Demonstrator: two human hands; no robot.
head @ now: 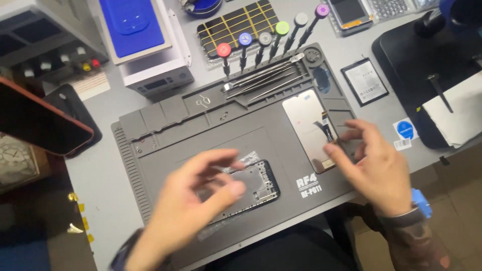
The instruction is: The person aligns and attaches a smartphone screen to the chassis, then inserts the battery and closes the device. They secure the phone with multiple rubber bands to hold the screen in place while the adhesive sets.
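Hovering: left hand [201, 200] over phone frame [251, 183]; round blue sticker [404, 129] right.

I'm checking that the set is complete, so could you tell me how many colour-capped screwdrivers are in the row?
6. They stand side by side along the mat's top edge: red, blue, grey, green, grey and purple. None looks hidden.

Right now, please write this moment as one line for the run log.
left hand: above phone frame | right hand: at screen panel | both on grey mat
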